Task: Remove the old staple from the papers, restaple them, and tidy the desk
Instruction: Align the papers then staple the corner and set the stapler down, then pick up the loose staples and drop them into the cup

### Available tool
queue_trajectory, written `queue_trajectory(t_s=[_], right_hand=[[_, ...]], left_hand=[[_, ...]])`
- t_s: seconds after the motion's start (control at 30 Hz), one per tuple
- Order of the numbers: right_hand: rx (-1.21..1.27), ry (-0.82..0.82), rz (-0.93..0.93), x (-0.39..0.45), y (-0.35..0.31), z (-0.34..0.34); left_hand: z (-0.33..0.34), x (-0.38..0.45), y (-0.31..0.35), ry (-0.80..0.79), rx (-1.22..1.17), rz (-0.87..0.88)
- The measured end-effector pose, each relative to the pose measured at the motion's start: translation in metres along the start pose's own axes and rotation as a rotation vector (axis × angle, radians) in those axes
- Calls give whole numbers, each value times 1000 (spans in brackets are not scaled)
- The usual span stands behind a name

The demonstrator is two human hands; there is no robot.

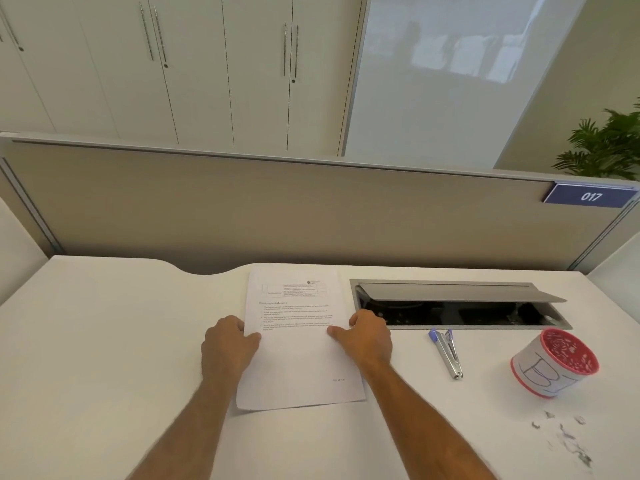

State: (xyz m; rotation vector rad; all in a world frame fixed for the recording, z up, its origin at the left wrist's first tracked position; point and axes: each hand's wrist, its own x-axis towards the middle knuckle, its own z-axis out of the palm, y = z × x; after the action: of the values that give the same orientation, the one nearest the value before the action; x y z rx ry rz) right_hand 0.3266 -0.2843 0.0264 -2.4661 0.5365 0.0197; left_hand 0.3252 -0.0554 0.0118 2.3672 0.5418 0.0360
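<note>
A stack of printed papers (298, 355) lies flat on the white desk (104, 341), in the middle. My left hand (227, 346) grips the papers' left edge, thumb on top. On the right edge rests my right hand (367, 336), its thumb pressing on the sheet. A silver stapler with blue tips (448, 351) lies to the right of the papers. Further right stands a red-rimmed cup (554, 365) wrapped in white paper. Several bent old staples (564, 436) are scattered on the desk near the front right. No staple can be made out on the papers.
An open grey cable tray (457, 303) is set into the desk behind the stapler, its lid tilted up. A beige partition (277, 209) with a blue "017" sign (590, 195) closes off the back. A plant (609, 143) stands beyond at right.
</note>
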Motion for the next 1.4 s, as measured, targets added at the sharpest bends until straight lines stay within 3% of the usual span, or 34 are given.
queue_trajectory(t_s=[0.17, 0.33, 0.5, 0.6, 0.63, 0.67, 0.77, 0.87, 0.97, 1.17, 1.4], right_hand=[[-39, -8, -46, -5, 6, -3], [265, 80, 4, -35, 20, -18], [521, 163, -5, -109, 71, -51], [615, 228, 62, -139, 109, -61], [648, 349, 166, -187, 167, -93], [648, 398, 176, -195, 183, -102], [649, 460, 132, -204, 208, -124], [534, 478, 62, -231, 247, -147], [346, 457, 9, -265, 283, -149], [47, 320, -26, -296, 331, -133], [-199, 189, -54, -267, 351, -138]], left_hand=[[-1, -2, -8, 30, 194, 46], [-3, -25, -11, 121, 166, 152], [28, -94, -7, 142, -1, 563], [50, -152, -7, 24, -62, 859], [79, -218, 5, -86, -39, 1012], [90, -242, 5, -112, -9, 1127], [105, -283, 4, -295, 84, 1255], [117, -326, 14, -401, 328, 1273], [128, -353, 13, -477, 421, 1304], [142, -364, 27, -522, 453, 1240], [161, -355, 67, -515, 474, 1205]])
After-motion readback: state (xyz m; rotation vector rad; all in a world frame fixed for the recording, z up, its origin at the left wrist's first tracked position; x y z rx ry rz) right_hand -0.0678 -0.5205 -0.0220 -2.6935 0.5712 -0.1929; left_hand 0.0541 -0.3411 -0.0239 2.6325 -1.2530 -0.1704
